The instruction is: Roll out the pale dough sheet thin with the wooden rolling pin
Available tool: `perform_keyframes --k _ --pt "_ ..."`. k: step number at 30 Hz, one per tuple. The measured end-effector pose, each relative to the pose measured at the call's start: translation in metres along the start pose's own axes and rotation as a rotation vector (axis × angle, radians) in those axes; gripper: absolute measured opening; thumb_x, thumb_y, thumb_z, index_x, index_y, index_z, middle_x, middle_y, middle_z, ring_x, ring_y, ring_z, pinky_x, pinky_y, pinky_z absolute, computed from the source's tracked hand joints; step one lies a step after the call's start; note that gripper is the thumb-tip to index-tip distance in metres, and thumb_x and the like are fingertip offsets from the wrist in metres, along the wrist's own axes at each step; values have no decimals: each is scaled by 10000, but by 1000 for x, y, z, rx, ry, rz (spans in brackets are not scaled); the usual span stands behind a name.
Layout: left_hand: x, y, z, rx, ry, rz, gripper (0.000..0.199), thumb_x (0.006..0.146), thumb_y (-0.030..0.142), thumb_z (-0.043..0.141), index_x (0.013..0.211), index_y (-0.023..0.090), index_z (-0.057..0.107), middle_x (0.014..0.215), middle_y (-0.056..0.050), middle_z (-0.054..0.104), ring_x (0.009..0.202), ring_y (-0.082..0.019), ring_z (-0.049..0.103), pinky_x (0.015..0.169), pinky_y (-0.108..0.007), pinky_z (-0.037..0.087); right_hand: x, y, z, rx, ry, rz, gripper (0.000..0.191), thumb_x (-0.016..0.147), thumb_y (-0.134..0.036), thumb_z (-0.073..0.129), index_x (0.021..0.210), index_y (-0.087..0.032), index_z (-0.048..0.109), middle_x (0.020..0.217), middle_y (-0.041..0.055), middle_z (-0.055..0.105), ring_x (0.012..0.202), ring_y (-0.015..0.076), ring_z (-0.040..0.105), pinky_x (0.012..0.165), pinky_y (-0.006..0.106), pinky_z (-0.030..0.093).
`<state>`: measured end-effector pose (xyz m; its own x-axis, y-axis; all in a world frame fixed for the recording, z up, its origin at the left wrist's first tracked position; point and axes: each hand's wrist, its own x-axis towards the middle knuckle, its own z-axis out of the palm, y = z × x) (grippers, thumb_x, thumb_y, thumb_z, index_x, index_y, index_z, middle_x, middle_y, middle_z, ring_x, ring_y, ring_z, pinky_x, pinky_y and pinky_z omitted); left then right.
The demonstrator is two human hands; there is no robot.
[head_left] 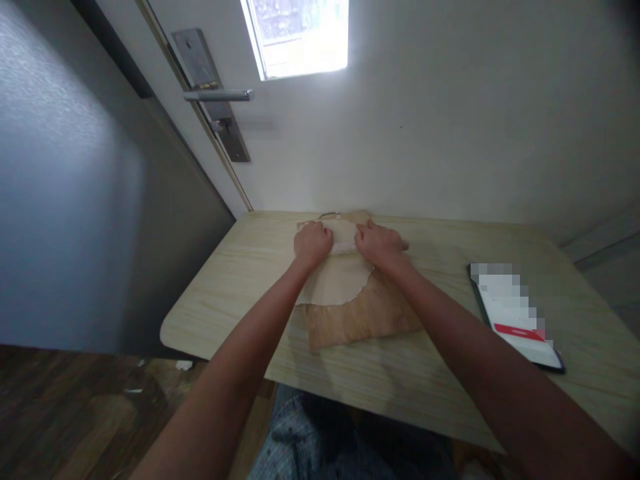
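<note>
A wide, thin sheet of pale dough (336,281) lies over a brown wooden board (363,321) on the table. Across its far part runs a rolling pin (405,245), whose brown end sticks out at the right. Between my hands the pin looks covered by dough. My left hand (313,243) is closed over the pin's left part, knuckles up. On the right part, my right hand (379,243) is closed too, a short gap away from the left. My palms and most of the pin are hidden.
The light wood table (225,287) stands against a white door with a metal handle (220,96) and a bright window pane (305,33). A phone (515,317) with a lit screen lies at the right. A thin metal loop (330,215) shows behind the dough.
</note>
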<state>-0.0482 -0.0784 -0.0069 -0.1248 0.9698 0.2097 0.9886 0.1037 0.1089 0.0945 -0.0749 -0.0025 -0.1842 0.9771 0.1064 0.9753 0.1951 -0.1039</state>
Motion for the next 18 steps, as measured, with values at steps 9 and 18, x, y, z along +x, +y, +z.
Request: perform_keyframes --k 9,18 --pt "-36 2 -8 29 14 80 395 842 277 237 911 140 600 989 -107 600 913 -225 557 728 -343 418 -35 0 7 10 192 -69 399 856 -239 230 964 -163 606 1056 98 606 959 218 529 874 419 272" --pt "-90 -4 -12 -6 166 257 346 887 305 247 921 195 573 1085 -48 585 993 -207 516 931 -439 266 -83 11 10 95 292 -216 345 874 -257 277 1030 -151 566 1090 74 600 999 184 512 958 390 206"
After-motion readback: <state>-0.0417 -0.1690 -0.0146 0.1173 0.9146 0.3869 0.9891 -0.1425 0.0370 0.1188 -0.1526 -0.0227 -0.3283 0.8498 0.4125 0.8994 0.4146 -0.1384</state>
